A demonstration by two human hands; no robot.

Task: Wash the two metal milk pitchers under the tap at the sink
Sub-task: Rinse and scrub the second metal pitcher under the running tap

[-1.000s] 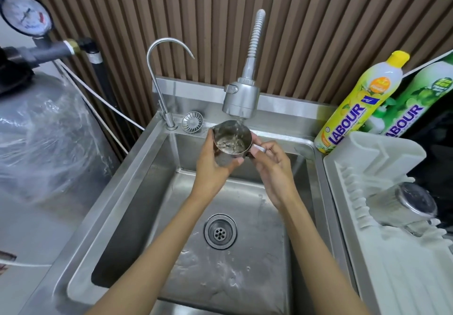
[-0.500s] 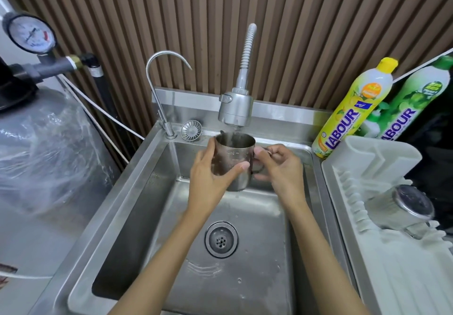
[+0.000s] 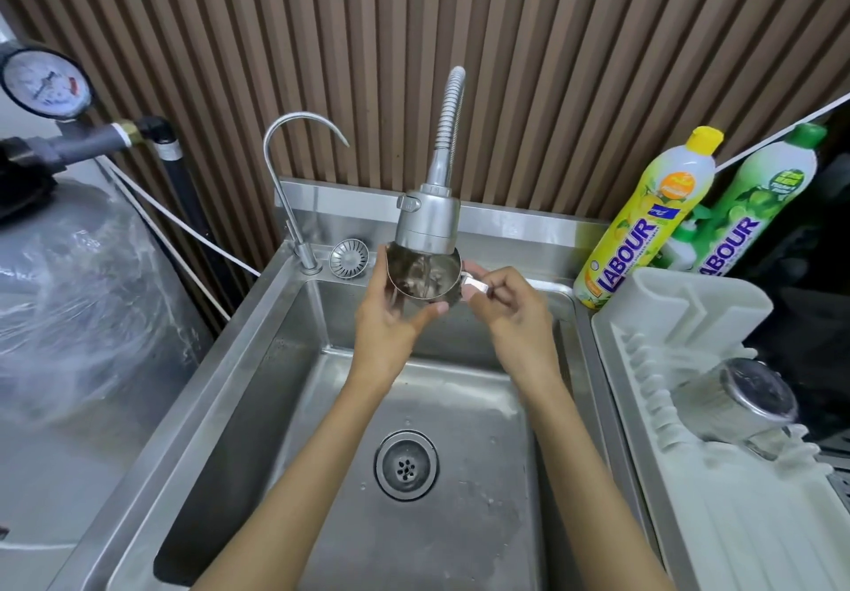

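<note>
A metal milk pitcher [image 3: 421, 278] is held right under the tap's spray head [image 3: 427, 222], its mouth tipped toward me, with water running into it. My left hand [image 3: 391, 319] wraps the pitcher's body from the left and below. My right hand [image 3: 510, 305] pinches the pitcher's handle [image 3: 476, 286] on the right. A second metal pitcher [image 3: 736, 402] lies on its side in the white drying rack [image 3: 690, 314] at the right. Both hands are over the steel sink [image 3: 257, 360].
A thin gooseneck tap [image 3: 294, 176] and a round strainer [image 3: 349, 258] stand at the sink's back left. Two dish soap bottles, yellow [image 3: 644, 222] and green [image 3: 745, 208], lean at the back right. A wrapped tank with a pressure gauge [image 3: 43, 84] fills the left. The drain [image 3: 405, 465] sits mid-basin.
The pitcher went from tilted toward me to upright and is now tilted toward me again, raised closer under the spray head. Both hands kept their hold.
</note>
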